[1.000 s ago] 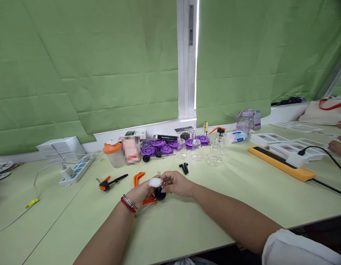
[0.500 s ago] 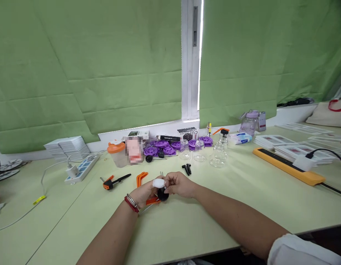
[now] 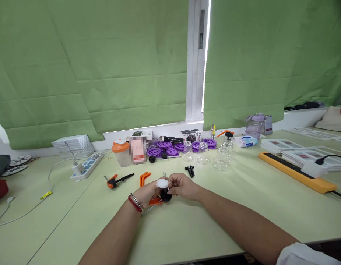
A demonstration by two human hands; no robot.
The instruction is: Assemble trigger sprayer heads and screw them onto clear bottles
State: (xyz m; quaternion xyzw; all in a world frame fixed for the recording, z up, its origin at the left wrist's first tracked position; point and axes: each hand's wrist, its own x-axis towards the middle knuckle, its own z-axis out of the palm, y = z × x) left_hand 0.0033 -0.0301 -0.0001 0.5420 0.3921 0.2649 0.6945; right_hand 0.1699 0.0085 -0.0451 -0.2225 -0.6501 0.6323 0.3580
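My left hand (image 3: 148,192) is closed around a black round cap (image 3: 166,195) with an orange handle piece (image 3: 156,201) beside it. A white wrapping (image 3: 162,183) covers one of its digits. The fingertips of my right hand (image 3: 183,187) pinch at the upper edge of the cap; whatever small part is between them is hidden. A thin metal rod (image 3: 148,210) sticks out below my left wrist. Just beyond the hands lie orange bent strips (image 3: 144,178) and small black pieces (image 3: 190,170). An orange-and-black part with a long black arm (image 3: 112,182) rests to the left.
Purple wheel-shaped parts (image 3: 172,151) lie in a row along the back, near clear glass domes (image 3: 221,162). An orange-lidded cup (image 3: 121,154) stands behind my left hand. A white power strip (image 3: 87,167) is on the left, an orange one (image 3: 294,173) on the right.
The view has shifted slightly left, so everything sits a little further right in it. Both hands keep their hold on the black cap, with hardly any finger movement.
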